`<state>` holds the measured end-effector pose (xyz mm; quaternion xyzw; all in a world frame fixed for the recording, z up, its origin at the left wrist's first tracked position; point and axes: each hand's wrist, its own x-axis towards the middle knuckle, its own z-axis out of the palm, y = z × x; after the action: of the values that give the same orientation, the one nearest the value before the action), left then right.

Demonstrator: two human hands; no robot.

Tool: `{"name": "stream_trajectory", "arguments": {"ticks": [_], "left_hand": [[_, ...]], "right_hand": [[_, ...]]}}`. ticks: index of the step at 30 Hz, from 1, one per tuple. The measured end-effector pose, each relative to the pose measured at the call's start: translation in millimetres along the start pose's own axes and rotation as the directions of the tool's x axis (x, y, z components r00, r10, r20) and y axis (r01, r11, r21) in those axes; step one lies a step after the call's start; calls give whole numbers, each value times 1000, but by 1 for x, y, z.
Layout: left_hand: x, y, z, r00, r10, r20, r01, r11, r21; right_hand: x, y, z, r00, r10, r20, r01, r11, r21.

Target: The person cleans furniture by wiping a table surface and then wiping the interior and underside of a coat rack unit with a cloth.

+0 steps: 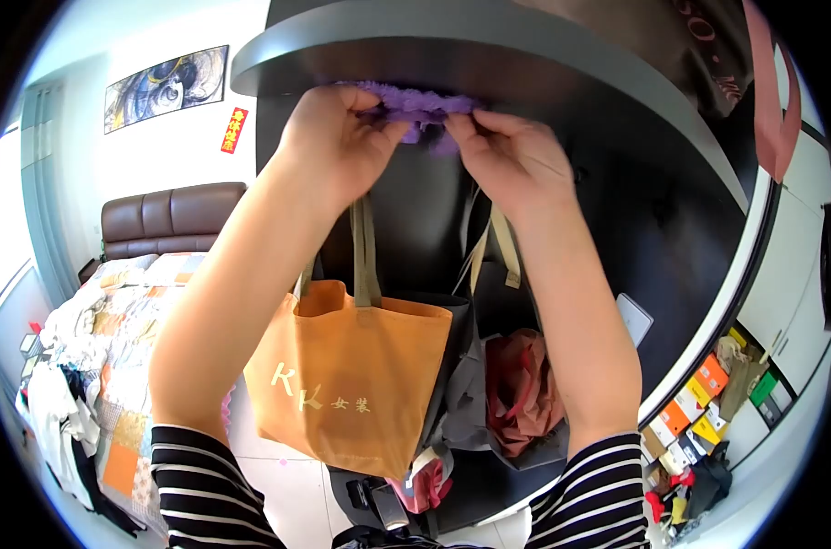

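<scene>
A fluffy purple cloth-like item (422, 108) is stretched between my two raised hands, just beneath a grey curved shelf (452, 32). My left hand (338, 146) pinches its left end between thumb and fingers. At the other end, my right hand (516, 160) grips it the same way. What exactly the purple item is, I cannot make out. Below my forearms hangs an orange tote bag (351, 366) with light lettering and beige straps. Beside it is a dark grey bag (470, 384) with a crumpled reddish-brown bag (525, 393) inside.
A brown bag with a pink strap (774, 101) hangs over the shelf's right side. To the left stands a bed (127, 366) with clothes on it. Colourful boxes (699, 403) are stacked at the lower right, near white cabinet doors (791, 302).
</scene>
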<state>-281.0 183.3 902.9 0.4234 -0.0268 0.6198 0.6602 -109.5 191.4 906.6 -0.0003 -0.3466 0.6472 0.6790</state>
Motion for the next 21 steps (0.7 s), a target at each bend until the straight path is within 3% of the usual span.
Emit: {"name": "stream_trajectory", "arguments": {"ticks": [1,2,3,4,5,6,7,9,11,12,13,14,15,16,17,18,21], "left_hand": [[-15,-2,10,998,-8,67,8,1000,0],[-34,-3,21,991,-21,131,22,1000,-1],[-55,-2,33,980,-34,194,35,999,1],[-78,1,45,955,-33,294,44,999,-30],[-91,-3,49,920,-13,393,57,993,-99],[-105,-7,53,874,7,487,83,983,-164],[-105,-9,56,835,12,550,72,989,-131],[-106,-14,62,745,23,667,35,997,-73],[-99,-18,71,855,-16,519,40,999,-36],[-89,-17,68,879,-44,474,70,997,-36],[-78,-17,66,901,-72,429,99,994,-39],[-60,-19,59,923,-107,370,128,991,-33],[-51,-26,65,983,-68,172,60,997,50],[-32,-30,56,995,-67,71,64,997,47],[-22,-33,53,998,-62,33,62,998,22],[8,-36,27,991,-92,97,96,995,-40],[48,-42,7,998,-53,-30,51,997,-57]], "right_hand": [[-25,-9,6,997,19,74,-15,998,-54],[-40,-20,0,985,-17,169,67,953,-297],[-74,-26,12,984,-10,179,64,953,-296],[-101,-33,22,980,-2,199,24,994,-111],[-124,-42,24,933,22,360,-81,986,149],[-149,-48,33,941,23,337,-81,984,158],[-169,-50,41,935,-36,352,-13,991,134],[-180,-54,51,960,-20,279,-42,976,214],[-166,-55,41,953,-28,301,-16,989,144],[-153,-61,32,944,58,326,-118,979,168],[-138,-54,34,983,-88,159,81,995,53],[-120,-53,28,988,-77,133,77,997,2],[-101,-53,19,992,-65,105,70,996,-48],[-82,-53,10,994,-65,84,70,996,-57],[-64,-52,1,996,-65,62,69,995,-65],[-47,-52,-7,997,-69,27,70,996,-60],[-1,-44,-30,991,-132,11,132,990,-57]]}}
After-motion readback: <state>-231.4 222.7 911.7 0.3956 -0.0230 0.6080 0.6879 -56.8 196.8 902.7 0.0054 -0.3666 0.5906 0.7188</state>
